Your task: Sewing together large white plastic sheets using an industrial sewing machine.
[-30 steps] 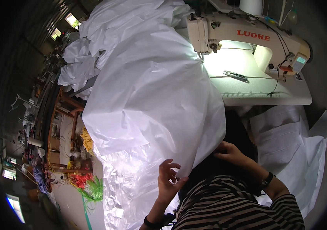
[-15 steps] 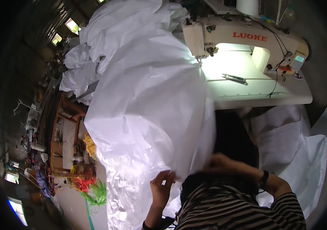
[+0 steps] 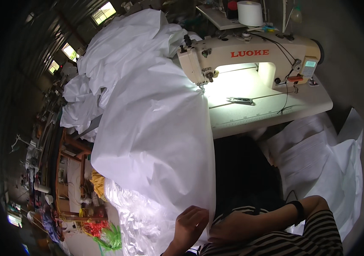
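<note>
White sheet (image 3: 160, 132) under left hand (image 3: 190, 224), fingers curled near edge; right hand (image 3: 231, 227) alongside; both grips unclear.

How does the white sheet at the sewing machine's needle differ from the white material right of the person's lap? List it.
Place: the white sheet runs from the sewing machine down to the left hand; the white material lies off to the right, away from the needle.
Shape: the sheet spreads in one broad, bulging surface; the material lies in folds, with a pointed corner.
Shared: both are white and creased.
</note>
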The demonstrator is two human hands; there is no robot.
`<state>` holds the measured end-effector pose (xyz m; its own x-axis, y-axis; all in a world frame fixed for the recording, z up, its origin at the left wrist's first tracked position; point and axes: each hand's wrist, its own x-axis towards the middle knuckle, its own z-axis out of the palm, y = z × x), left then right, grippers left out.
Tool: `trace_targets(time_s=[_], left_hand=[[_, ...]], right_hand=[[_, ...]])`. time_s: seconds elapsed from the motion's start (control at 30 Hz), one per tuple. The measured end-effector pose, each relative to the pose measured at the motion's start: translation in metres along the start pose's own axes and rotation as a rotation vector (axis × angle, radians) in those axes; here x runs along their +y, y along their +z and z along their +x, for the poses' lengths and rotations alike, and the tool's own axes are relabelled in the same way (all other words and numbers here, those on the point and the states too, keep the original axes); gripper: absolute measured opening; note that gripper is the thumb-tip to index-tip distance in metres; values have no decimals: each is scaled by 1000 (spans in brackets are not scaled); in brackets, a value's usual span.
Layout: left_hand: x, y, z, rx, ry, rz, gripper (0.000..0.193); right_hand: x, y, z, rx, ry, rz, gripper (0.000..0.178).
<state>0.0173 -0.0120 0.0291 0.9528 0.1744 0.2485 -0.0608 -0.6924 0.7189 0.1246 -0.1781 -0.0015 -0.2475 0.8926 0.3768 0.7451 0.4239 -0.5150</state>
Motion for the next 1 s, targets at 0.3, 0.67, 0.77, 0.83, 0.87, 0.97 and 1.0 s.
trace_targets(time_s=[0.3, 0.67, 0.77, 0.83, 0.87, 0.97, 1.0], left_hand=[[8, 13, -11, 167, -64, -112, 9], [-22, 21, 27, -555, 7, -240, 18], [-31, 16, 28, -456, 292, -96, 18], [-37, 6, 27, -512, 216, -234, 18], [-39, 1, 28, -279, 259, -258, 17], [-38, -9, 35, -3, 357, -346, 17], [-35, -11, 40, 26, 410, -401, 18]], right_hand=[[11, -44, 19, -324, 190, -264, 20], [179, -62, 17, 799, 948, 691, 53], [213, -73, 30, 444, 920, -293, 51], [221, -66, 30, 501, 941, -224, 47], [219, -57, 30, 814, 874, 183, 45], [211, -27, 40, 1058, 666, 1059, 42], [210, -16, 50, 952, 547, 1019, 43]])
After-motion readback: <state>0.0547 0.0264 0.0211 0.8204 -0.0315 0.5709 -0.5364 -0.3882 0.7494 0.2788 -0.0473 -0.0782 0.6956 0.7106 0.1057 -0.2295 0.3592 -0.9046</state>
